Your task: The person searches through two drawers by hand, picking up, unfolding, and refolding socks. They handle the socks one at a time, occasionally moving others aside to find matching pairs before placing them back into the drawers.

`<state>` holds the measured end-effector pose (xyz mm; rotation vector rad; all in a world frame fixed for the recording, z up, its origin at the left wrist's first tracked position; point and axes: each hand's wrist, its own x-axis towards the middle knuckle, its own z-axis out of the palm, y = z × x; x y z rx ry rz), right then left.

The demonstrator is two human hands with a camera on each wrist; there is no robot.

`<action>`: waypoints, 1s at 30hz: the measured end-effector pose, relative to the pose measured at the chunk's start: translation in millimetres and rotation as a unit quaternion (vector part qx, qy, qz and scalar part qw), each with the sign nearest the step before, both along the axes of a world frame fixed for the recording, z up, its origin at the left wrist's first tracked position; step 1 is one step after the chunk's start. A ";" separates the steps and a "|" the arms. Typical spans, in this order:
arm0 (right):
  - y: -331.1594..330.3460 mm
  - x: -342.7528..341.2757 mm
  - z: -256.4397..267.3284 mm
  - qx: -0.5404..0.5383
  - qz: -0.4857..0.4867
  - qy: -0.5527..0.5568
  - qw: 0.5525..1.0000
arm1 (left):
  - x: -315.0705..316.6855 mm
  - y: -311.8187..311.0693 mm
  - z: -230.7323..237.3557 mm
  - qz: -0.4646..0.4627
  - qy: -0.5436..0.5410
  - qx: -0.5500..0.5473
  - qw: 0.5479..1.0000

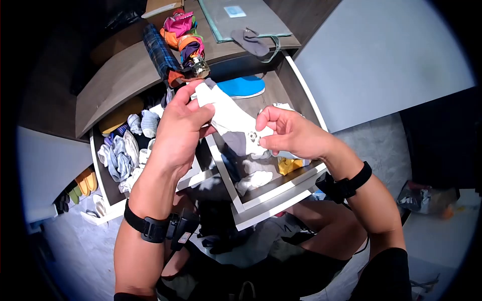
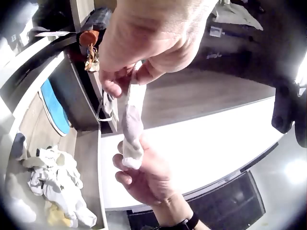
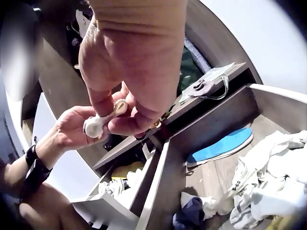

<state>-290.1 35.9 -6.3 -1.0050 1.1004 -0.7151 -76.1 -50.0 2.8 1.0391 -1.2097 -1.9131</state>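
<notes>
A white sock with grey patches and a small dark print is stretched between both hands above the open drawers. My left hand pinches its upper end between thumb and fingers. At the lower end, my right hand holds the fabric between thumb and fingertips. The left wrist view shows the sock hanging narrow from the left hand, with the right hand at its far end. In the right wrist view the sock is bunched by the right hand.
The right drawer contains a blue insole, white clothing and a yellow item. Rolled socks fill the left drawer. On the cabinet top are a plaid umbrella, colourful cloth and a grey folder.
</notes>
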 end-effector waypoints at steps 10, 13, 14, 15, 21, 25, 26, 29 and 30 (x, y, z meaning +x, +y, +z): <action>-13.8 -52.1 -48.3 -0.050 0.165 0.484 0.858 | 11.6 -9.5 12.2 0.067 0.004 -0.084 0.994; -18.6 -54.8 -65.0 0.022 0.322 0.580 0.748 | 14.4 -10.9 12.8 0.058 0.001 -0.091 0.994; -19.1 -51.4 -72.1 0.002 0.294 0.589 0.753 | 15.1 -11.6 12.2 0.054 0.002 -0.095 0.994; -20.2 -44.7 -78.2 -0.019 0.265 0.596 0.758 | 15.7 -12.7 11.3 0.054 0.002 -0.095 0.994; -36.6 -28.7 -110.6 -0.024 0.350 0.645 0.679 | 16.5 -13.5 12.8 0.055 0.008 -0.097 0.994; -45.6 -62.2 -103.0 -0.048 0.161 0.608 0.776 | 23.3 -14.5 12.1 0.052 0.015 -0.092 0.994; -46.1 -69.8 -98.6 -0.019 0.146 0.627 0.765 | 24.3 -15.1 12.0 0.050 0.020 -0.086 0.995; -45.1 -72.8 -74.5 0.036 0.105 0.674 0.730 | 25.2 -13.6 14.4 0.042 0.024 -0.067 0.997; -40.5 -73.0 -77.4 0.031 0.100 0.688 0.719 | 25.2 -13.0 15.1 0.041 0.024 -0.061 0.997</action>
